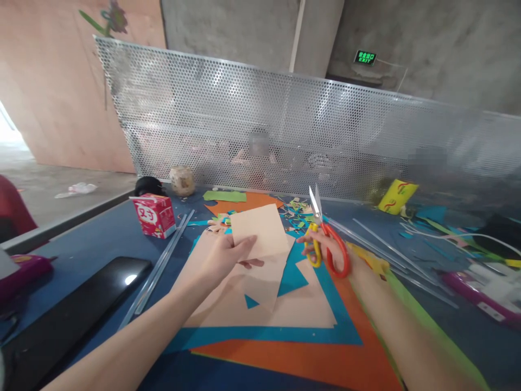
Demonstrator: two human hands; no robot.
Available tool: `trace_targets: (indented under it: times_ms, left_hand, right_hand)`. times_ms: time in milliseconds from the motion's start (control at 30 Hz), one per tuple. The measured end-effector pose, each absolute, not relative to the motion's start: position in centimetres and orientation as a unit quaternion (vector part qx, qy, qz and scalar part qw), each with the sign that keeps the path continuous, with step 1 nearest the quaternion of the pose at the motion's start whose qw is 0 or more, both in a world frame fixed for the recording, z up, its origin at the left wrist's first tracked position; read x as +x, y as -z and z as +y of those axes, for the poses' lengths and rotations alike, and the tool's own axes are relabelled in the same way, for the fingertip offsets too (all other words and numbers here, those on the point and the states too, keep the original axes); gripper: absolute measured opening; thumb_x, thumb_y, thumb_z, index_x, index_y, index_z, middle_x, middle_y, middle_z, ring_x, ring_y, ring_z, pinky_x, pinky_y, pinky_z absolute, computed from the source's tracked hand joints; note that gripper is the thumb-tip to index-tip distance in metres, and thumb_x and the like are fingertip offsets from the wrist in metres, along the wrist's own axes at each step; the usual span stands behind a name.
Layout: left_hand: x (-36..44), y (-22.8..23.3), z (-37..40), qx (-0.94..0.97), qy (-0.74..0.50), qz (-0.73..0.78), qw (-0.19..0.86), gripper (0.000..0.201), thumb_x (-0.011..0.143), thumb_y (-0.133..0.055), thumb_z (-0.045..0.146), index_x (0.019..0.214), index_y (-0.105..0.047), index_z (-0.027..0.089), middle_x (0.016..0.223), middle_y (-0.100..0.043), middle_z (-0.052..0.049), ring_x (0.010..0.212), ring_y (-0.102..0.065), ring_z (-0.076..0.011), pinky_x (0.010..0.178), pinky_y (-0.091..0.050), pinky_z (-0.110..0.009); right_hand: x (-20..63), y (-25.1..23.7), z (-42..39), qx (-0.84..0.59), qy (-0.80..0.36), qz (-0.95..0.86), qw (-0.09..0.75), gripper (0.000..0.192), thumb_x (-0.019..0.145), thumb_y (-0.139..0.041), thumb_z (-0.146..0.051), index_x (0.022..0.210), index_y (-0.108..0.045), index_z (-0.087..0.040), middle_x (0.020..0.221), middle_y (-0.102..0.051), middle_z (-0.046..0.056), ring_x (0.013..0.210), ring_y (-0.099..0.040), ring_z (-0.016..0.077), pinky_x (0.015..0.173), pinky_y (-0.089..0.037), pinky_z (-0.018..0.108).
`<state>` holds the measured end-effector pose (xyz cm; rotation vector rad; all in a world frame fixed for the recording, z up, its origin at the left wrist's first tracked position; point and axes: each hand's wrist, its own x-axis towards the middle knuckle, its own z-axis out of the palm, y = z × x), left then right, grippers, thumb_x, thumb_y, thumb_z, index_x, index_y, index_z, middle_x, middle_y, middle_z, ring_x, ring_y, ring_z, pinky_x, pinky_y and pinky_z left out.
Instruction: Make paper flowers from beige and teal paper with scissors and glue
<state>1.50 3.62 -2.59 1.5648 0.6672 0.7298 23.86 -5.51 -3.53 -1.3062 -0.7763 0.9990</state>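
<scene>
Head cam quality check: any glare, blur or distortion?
Head view: wide-angle bend bows the mesh screen; a glare spot sits on the black slab; patches behind the mesh are blurred; bright blowout at the left edge; left hand, paper, right hand and scissors sharp.

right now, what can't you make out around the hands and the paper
Head view only:
- Left hand: its palm side and part of the beige paper it holds hide each other.
- Right hand: fingers sit inside the scissors handles, partly covered.
- Red carton: print too small to read.
- Behind the perforated screen: shapes blurred.
- Black slab: cut off at the left edge.
</scene>
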Motion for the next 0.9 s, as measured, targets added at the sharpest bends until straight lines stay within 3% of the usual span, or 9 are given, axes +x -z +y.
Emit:
trace_targets:
  times_ms: [100, 333, 600, 800, 900]
  left_hand:
    - [1.6, 2.7, 3.4, 0.69, -0.296, 0.29, 0.594, 0.03, 0.076, -0.059, 0.038, 0.068, -0.067, 0.01, 0.059, -0.069, -0.009, 0.057, -0.068, -0.0209, 0.044, -0.048, -0.022]
    - [1.6, 3.3, 3.5, 0.717, -0.261, 0.264, 0.59, 0.043, 0.077, -0.055, 0.049, 0.059, -0.067, 0.012, 0.053, -0.068, -0.009, 0.048, -0.064, -0.0159, 0.046, -0.048, -0.022]
    - [1.4, 4.1, 3.7, 0.757, -0.198, 0.234, 0.577, 0.053, 0.079, -0.05, 0.055, 0.074, -0.07, 0.007, 0.067, -0.071, -0.016, 0.055, -0.066, -0.018, 0.046, -0.044, -0.021]
    - [1.5, 3.9, 3.5, 0.776, -0.229, 0.245, 0.535, 0.047, 0.078, -0.052, 0.053, 0.066, -0.068, 0.011, 0.065, -0.071, -0.012, 0.053, -0.061, -0.0154, 0.05, -0.046, -0.024]
    - [1.5, 3.3, 3.5, 0.752, -0.299, 0.232, 0.54, 0.043, 0.077, -0.056, 0.047, 0.051, -0.062, 0.014, 0.054, -0.066, -0.007, 0.049, -0.057, -0.0139, 0.047, -0.044, -0.022]
  right_hand:
    - [21.5, 4.0, -5.6, -0.548, -0.427, -0.378, 0.612, 0.034, 0.057, -0.077, -0.038, 0.074, -0.053, -0.02, 0.076, -0.064, -0.002, 0.056, -0.061, 0.0112, 0.045, -0.047, 0.02]
    - [20.3, 3.8, -5.9, -0.57, -0.407, -0.428, 0.572, 0.03, 0.056, -0.076, -0.02, 0.061, -0.047, -0.02, 0.041, -0.052, -0.008, 0.036, -0.05, 0.0087, 0.037, -0.039, 0.02]
    - [20.4, 3.2, -5.6, -0.546, -0.36, -0.374, 0.658, 0.039, 0.049, -0.079, -0.028, 0.063, -0.043, -0.022, 0.048, -0.048, -0.01, 0.037, -0.046, 0.0061, 0.042, -0.041, 0.022]
    - [21.0, 3.9, -5.7, -0.53, -0.356, -0.406, 0.654, 0.038, 0.055, -0.078, -0.03, 0.066, -0.042, -0.022, 0.054, -0.048, -0.01, 0.038, -0.042, 0.0051, 0.041, -0.038, 0.023]
    - [21.3, 4.0, -6.2, -0.538, -0.354, -0.441, 0.625, 0.034, 0.058, -0.078, -0.028, 0.071, -0.047, -0.021, 0.055, -0.05, -0.009, 0.039, -0.043, 0.0067, 0.042, -0.037, 0.023]
